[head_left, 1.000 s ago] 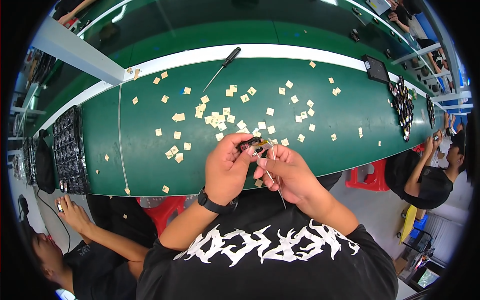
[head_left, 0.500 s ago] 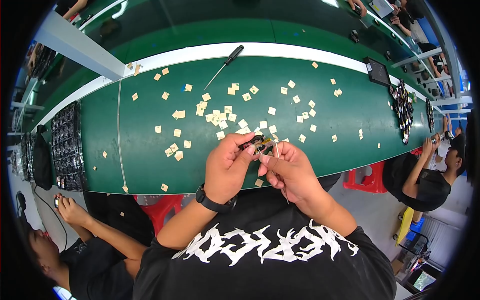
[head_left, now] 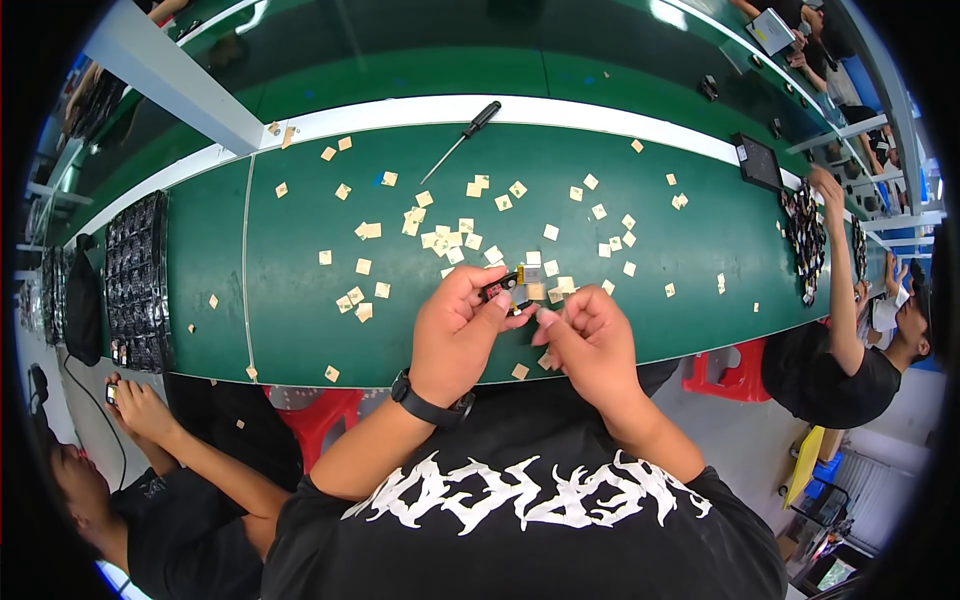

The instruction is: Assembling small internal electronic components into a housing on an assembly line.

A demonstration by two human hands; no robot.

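Note:
My left hand (head_left: 455,325) is closed around a small black electronic device (head_left: 495,289), with a dark watch on that wrist. From the device's right side stick out a flat piece with a yellowish end and silvery face (head_left: 530,273) and a tan square just below it. My right hand (head_left: 595,345) is beside it, thumb and curled fingers drawn together close to the device's lower right edge. Whatever those fingers hold, if anything, is hidden. Both hands are above the near edge of the green table (head_left: 290,300).
Many small cream square pieces (head_left: 440,241) lie scattered across the table. A black screwdriver (head_left: 465,137) lies near the far white ledge. Black packed trays (head_left: 137,285) stand left; a dark parts pile (head_left: 806,240) and black tray (head_left: 757,160) lie right. Co-workers sit on both sides.
My right hand has turned and shifted slightly; the thin metal tool seen in it is no longer visible. The flat piece now shows its silvery face. The right co-worker's arm has risen toward the parts pile.

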